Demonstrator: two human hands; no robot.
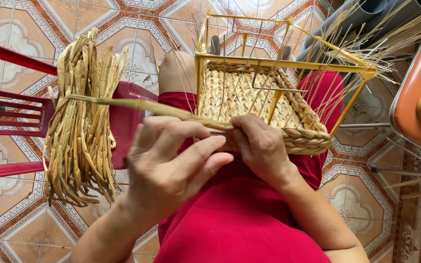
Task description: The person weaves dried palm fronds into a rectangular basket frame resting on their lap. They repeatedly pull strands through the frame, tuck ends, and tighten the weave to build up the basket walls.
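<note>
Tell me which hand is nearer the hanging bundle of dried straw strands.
Left. The left hand grips a straw strand right beside the bundle; the right hand is farther off, against the woven basket.

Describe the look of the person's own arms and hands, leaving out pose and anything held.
Both forearms are bare, with no sleeves reaching them. The left hand and right hand wear no gloves, and no rings, watch or bracelets show. Red clothing covers the body and lap below the arms.

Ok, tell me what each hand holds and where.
Left hand pinches the straw strand near its woven-in end; right hand grips the basket at its near rim.
</note>
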